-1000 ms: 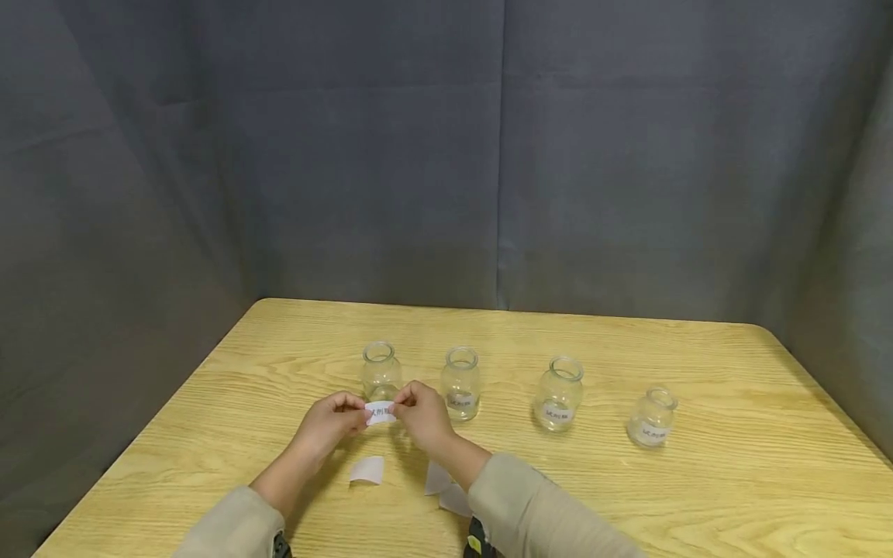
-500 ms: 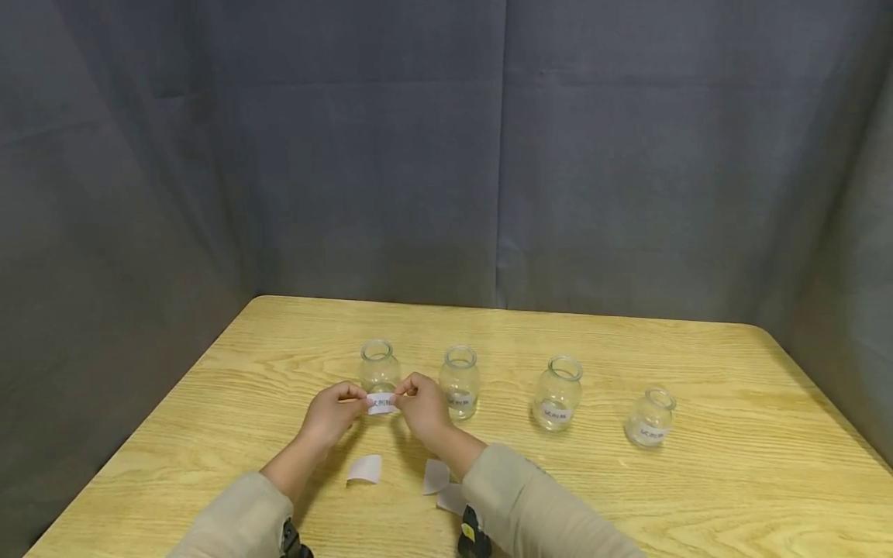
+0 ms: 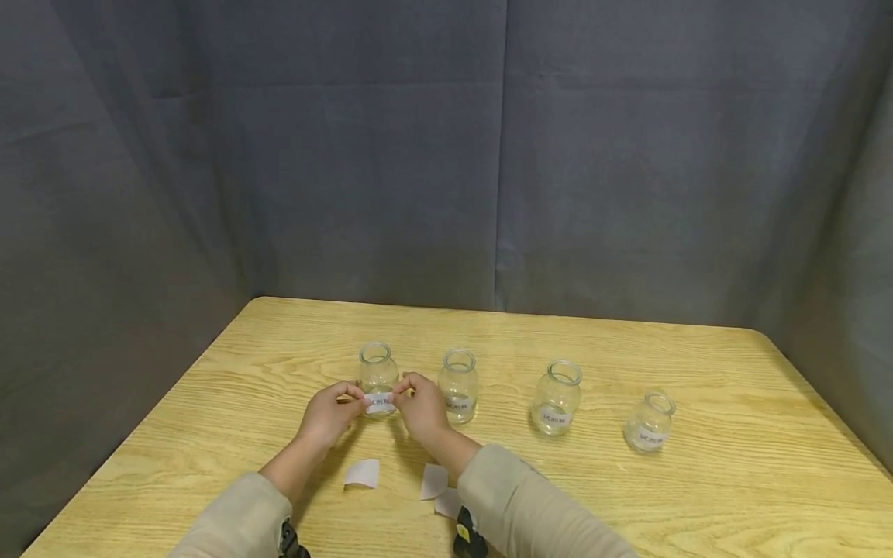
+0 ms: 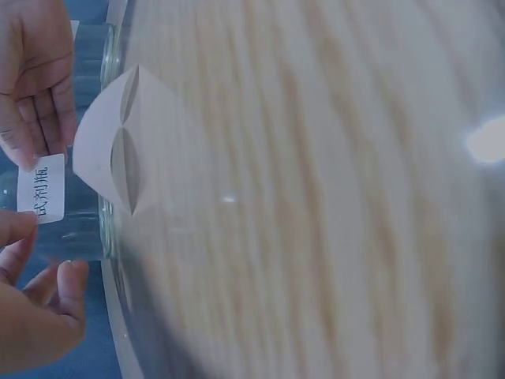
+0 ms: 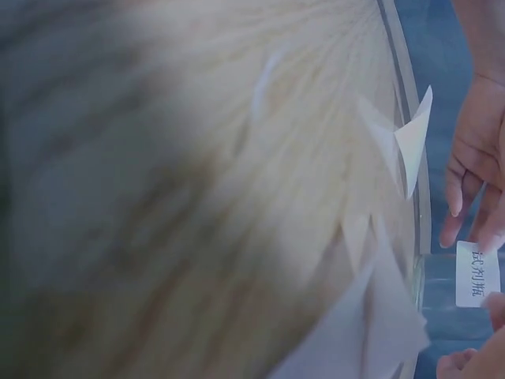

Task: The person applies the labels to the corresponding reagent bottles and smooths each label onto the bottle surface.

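In the head view my left hand [image 3: 328, 415] pinches the left end of a small white label [image 3: 380, 402] with dark printed characters. My right hand [image 3: 424, 409] pinches its right end. The label is stretched level across the front of the leftmost glass jar [image 3: 377, 368], low on its body. In the left wrist view the label [image 4: 41, 189] lies over the jar's side, with fingertips at both ends. The right wrist view also shows the label [image 5: 477, 274] in front of the glass. Whether it is stuck down cannot be told.
Three more glass jars stand to the right, each with a white label: one nearby [image 3: 458, 384], one farther right [image 3: 558, 395], and a smaller one [image 3: 650, 422]. Curled backing papers lie on the wooden table [image 3: 698, 496]: one at left [image 3: 362, 473], two near my right sleeve [image 3: 434, 481].
Both hands have moved the label slightly away from me, up to the leftmost jar's front. It was held a little nearer and tilted before. The other jars and papers stay put.
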`<action>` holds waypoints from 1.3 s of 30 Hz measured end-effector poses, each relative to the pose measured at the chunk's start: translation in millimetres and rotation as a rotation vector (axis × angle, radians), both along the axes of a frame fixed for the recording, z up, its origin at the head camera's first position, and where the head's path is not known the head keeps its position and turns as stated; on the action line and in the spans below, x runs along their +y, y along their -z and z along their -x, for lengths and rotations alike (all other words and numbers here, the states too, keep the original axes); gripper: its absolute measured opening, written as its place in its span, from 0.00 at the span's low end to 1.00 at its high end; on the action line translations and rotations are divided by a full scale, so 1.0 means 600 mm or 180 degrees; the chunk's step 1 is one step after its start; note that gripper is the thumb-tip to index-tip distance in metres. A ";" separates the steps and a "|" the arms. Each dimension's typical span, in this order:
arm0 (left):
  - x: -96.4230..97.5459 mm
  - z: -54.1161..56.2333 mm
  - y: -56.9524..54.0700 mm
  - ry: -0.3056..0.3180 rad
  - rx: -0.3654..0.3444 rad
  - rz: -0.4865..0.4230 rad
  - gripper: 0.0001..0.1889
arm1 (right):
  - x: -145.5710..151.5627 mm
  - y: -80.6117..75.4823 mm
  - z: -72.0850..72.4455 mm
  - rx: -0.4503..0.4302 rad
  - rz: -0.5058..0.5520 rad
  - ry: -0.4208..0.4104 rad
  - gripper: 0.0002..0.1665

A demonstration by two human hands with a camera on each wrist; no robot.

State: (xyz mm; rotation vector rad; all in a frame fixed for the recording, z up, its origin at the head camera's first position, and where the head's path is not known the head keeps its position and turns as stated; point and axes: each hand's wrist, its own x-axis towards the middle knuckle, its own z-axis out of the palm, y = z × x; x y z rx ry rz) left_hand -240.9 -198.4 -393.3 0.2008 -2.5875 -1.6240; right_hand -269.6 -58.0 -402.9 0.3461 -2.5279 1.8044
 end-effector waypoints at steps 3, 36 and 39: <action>-0.001 0.001 0.000 0.0026 0.0020 0.0019 0.05 | -0.003 0.001 0.001 0.0107 -0.0045 0.0024 0.04; -0.050 0.036 -0.003 0.0724 0.0224 0.0426 0.24 | -0.011 0.001 0.009 0.0032 -0.0254 -0.0080 0.30; -0.053 0.037 -0.001 0.0802 0.0228 0.0380 0.22 | -0.012 0.003 0.008 -0.0065 -0.0261 -0.0153 0.33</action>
